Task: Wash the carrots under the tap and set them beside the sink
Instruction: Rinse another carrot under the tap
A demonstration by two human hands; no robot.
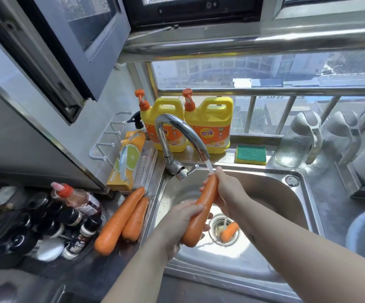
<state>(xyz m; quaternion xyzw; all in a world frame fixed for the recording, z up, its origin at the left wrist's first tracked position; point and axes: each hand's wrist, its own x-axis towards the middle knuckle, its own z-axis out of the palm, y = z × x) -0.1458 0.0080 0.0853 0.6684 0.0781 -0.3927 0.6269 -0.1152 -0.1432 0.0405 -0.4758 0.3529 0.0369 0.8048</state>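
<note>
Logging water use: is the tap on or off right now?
On. A white stream runs from the tap spout onto the tip of the carrot, which the left hand and right hand grip over the sink.

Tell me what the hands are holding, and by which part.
Both hold one carrot under the tap: the left hand grips its lower middle, toward the thick end; the right hand grips its upper, narrower end.

Both bare forearms (286, 248) reach forward from the bottom edge, the left hand (182, 217) with fingers curled round the thick lower part of a carrot (207, 197) and the right hand (226, 190) wrapped around its upper end.
</note>
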